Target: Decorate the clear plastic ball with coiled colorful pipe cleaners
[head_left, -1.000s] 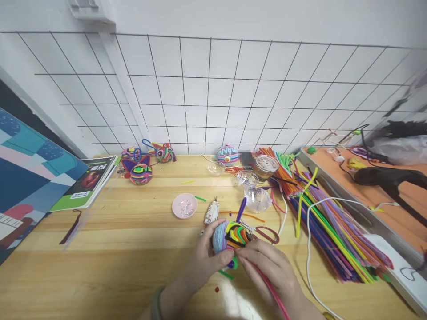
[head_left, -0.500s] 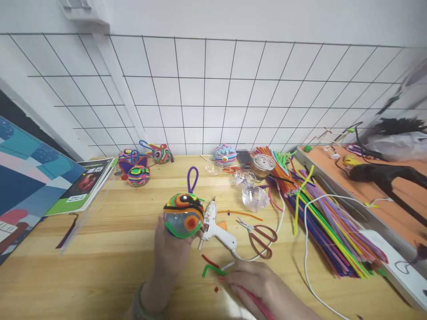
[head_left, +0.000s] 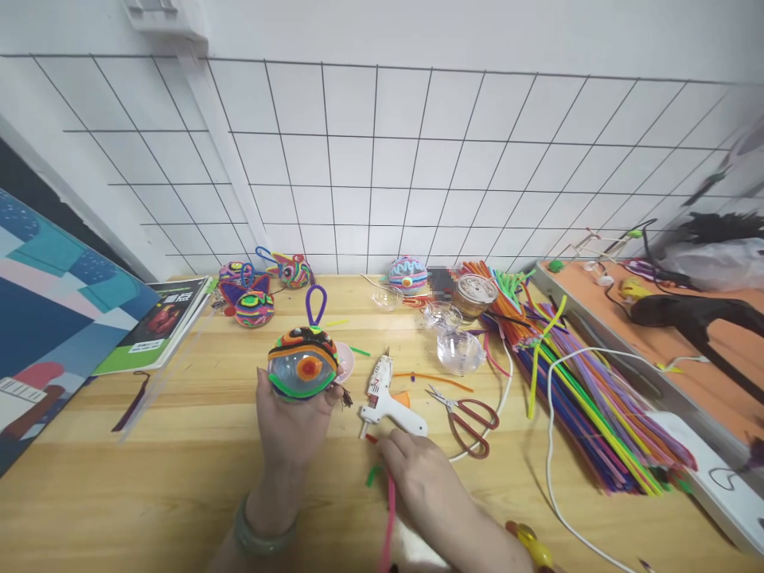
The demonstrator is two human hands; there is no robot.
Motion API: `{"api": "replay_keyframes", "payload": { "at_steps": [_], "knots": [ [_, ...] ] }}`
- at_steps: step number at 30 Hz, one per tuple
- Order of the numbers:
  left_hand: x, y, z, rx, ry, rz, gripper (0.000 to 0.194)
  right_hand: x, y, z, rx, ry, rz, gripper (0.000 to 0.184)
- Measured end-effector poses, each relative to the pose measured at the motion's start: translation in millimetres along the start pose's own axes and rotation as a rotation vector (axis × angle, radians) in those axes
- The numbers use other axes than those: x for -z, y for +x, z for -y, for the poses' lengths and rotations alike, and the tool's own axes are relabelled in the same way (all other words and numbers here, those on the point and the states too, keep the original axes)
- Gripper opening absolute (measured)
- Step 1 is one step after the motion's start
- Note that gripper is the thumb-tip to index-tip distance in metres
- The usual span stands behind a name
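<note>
My left hand (head_left: 298,422) holds up a clear plastic ball (head_left: 294,372) partly covered in coloured pipe cleaners, with an orange-red round spot on its front. A purple loop (head_left: 316,305) stands on top of it. Low over the table, my right hand (head_left: 415,469) has its fingers closed around a pink pipe cleaner (head_left: 389,517) that hangs toward me. Its fingertips are beside a short red piece (head_left: 371,438) and below the handle of a white glue gun (head_left: 387,402). A bent green piece (head_left: 373,476) lies to their left.
Red-handled scissors (head_left: 474,422) lie right of the glue gun. Clear half shells (head_left: 459,352) stand behind them. Bundled pipe cleaners (head_left: 597,406) and a white power strip (head_left: 710,477) fill the right side. Finished decorated balls (head_left: 254,309) sit at the back left. A white cable (head_left: 549,446) crosses the table.
My left hand has shifted left with the ball, uncovering a pale pink disc behind it. My right hand has moved up and left toward the glue gun, the pink pipe cleaner still in it.
</note>
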State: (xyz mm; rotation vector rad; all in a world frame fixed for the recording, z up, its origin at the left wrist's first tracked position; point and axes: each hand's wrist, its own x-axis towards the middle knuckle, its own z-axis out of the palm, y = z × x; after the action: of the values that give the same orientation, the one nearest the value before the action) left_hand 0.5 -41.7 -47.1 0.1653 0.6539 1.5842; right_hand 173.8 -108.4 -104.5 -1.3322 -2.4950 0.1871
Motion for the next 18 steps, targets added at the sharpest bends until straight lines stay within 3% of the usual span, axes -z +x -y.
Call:
{"api": "replay_keyframes", "payload": {
  "at_steps": [4,9,14,18],
  "knots": [
    [-0.1,0.2,-3.4,-0.004,-0.019,0.024,0.042,1.4,9.3,7.1,-0.032,0.015,0.059,0.017],
    [-1.8,-0.5,-4.3,0.016,-0.015,0.009,0.044,32.1,9.7,7.6,-0.174,0.075,0.145,0.028],
    [-2.0,-1.5,-2.1,0.038,-0.018,0.043,0.038,61.4,-15.8,-31.3,-0.474,0.074,0.196,0.048],
    [-2.6,-2.4,0.3,0.052,-0.015,0.06,0.034,66.0,-57.1,-75.8,-0.665,0.023,0.275,0.04]
  ]
}}
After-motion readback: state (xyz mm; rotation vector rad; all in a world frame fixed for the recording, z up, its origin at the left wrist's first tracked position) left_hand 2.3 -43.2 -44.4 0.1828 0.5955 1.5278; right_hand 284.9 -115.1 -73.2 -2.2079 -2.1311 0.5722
